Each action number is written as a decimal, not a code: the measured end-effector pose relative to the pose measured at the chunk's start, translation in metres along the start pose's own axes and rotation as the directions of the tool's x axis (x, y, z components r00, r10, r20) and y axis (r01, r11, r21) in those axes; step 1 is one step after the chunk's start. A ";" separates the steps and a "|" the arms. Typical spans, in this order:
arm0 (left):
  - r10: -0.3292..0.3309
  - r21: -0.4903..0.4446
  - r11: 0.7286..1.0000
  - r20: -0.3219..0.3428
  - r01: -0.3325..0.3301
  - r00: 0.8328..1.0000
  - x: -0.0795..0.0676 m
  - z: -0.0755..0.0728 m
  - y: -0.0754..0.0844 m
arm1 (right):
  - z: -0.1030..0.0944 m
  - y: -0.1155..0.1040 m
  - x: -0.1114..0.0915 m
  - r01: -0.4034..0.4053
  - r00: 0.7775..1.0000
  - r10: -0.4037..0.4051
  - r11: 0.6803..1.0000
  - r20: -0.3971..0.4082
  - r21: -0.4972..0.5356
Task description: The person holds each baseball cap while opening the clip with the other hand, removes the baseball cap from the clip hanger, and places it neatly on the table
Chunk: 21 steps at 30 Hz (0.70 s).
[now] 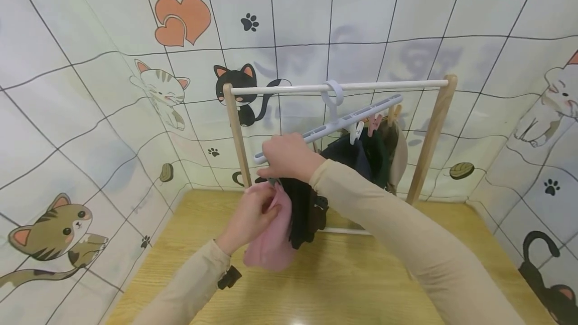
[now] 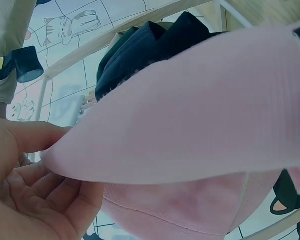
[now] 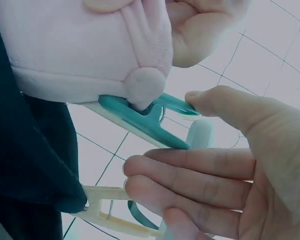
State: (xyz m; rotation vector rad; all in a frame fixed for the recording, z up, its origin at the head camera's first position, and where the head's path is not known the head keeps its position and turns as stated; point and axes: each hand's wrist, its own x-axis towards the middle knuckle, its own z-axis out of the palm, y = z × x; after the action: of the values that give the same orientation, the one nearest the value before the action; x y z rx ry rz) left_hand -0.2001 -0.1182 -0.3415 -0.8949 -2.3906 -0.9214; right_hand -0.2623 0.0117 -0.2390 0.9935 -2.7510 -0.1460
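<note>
Head view: our left hand [image 1: 248, 219] grasps the pink cap [image 1: 273, 247], which hangs just beside it on the right, below the other hand. Up and right, our right hand [image 1: 289, 157] pinches the legs of a green clip [image 3: 145, 122] at the cap's top; how well the clip bites the cloth we cannot tell. Pressing those legs while the left hand lets go could drop the cap to the tabletop [image 1: 352, 285] below. Right of the left hand, dark hats [image 1: 300, 209] hang close enough to snag. Beyond the right hand, the hanger [image 1: 361, 114] hangs from one spot on the rail [image 1: 388, 86], so a hard tug might swing it.
</note>
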 end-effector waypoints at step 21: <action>-0.050 -0.076 0.996 0.006 0.050 0.999 -0.009 0.003 0.001 | -0.003 0.005 -0.012 -0.070 0.995 0.053 0.974 0.083 0.214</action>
State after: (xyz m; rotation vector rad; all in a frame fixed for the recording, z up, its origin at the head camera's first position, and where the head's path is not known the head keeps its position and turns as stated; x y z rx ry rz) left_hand -0.1937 -0.1192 -0.3479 -0.8684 -2.4055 -1.0370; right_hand -0.2561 0.0233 -0.2368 0.9705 -2.9126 0.1320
